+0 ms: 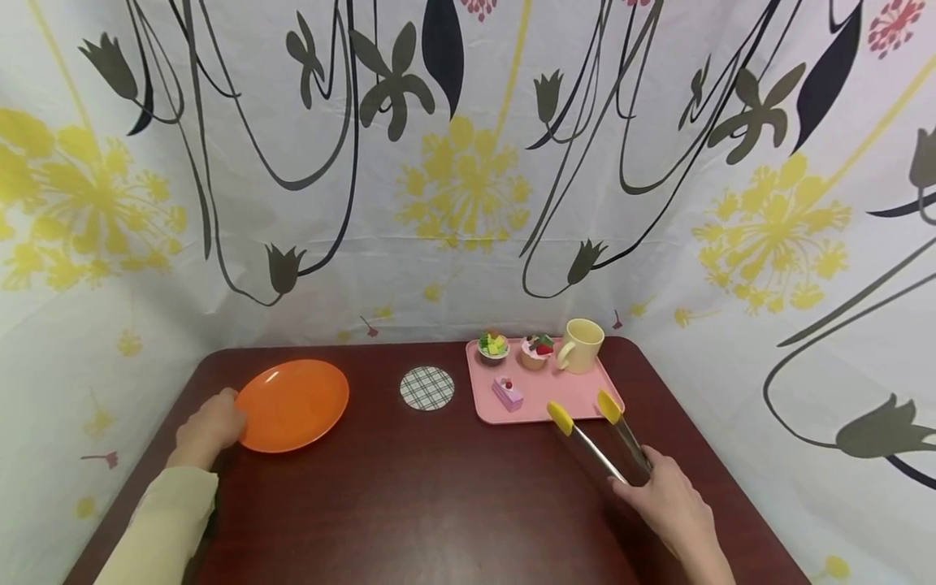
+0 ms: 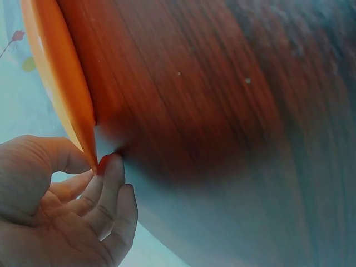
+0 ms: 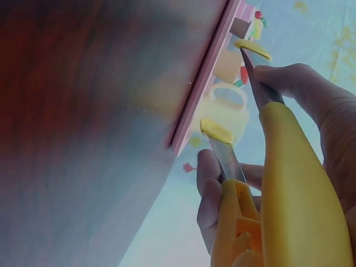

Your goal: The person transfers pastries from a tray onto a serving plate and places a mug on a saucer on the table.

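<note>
At the left, my left hand (image 1: 212, 426) pinches the near-left rim of an orange plate (image 1: 294, 405); the left wrist view shows thumb and fingertips meeting on its edge (image 2: 72, 105). My right hand (image 1: 669, 504) holds yellow-tipped tongs (image 1: 595, 448), their arms spread apart with nothing between the tips. Those tips reach over the front edge of a pink tray (image 1: 541, 406). On the tray are a small cup of salad-like food (image 1: 493, 348), a cupcake with a strawberry (image 1: 537, 351), a pink cake slice (image 1: 508, 393) and a cream mug (image 1: 581, 345).
A round checked coaster (image 1: 427, 388) lies between plate and tray on the dark wooden table (image 1: 424, 504). Patterned white curtains (image 1: 468, 276) enclose the table at the back and both sides.
</note>
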### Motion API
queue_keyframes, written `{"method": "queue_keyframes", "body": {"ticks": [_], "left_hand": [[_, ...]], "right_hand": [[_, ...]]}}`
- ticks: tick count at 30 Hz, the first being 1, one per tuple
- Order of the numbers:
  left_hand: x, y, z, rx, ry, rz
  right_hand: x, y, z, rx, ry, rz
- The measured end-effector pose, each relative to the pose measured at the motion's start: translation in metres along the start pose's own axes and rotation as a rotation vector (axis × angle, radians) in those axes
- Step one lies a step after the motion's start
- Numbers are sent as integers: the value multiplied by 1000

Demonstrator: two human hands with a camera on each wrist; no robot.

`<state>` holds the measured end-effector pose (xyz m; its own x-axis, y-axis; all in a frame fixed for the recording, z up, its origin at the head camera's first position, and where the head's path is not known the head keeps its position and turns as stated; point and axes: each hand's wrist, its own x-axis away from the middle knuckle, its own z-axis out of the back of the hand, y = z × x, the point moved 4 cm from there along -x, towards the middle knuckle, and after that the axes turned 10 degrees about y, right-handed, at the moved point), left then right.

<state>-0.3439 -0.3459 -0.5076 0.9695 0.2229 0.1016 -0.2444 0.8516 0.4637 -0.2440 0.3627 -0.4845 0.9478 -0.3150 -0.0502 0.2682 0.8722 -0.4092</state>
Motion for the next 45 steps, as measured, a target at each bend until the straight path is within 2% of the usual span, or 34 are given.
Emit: {"method": "queue_keyframes", "body": {"ticks": [18,23,29,32,45], "left_hand": [[2,-4,-1,11,5,-22],[2,-3,-4,16,-9,-7],[2,-1,-6,20,-25,43],[2,-2,-8,29,-35,44],[1,-2,-7,56,-74,39]], "right_hand": [[-2,-44,-7,-18,43,82],[-2,-55,-11,-17,44,101],[-3,-68,-17,-30,33,120],[-5,-74,-19,-38,23,133],[-10,-79,-28,-53,9,129]]}}
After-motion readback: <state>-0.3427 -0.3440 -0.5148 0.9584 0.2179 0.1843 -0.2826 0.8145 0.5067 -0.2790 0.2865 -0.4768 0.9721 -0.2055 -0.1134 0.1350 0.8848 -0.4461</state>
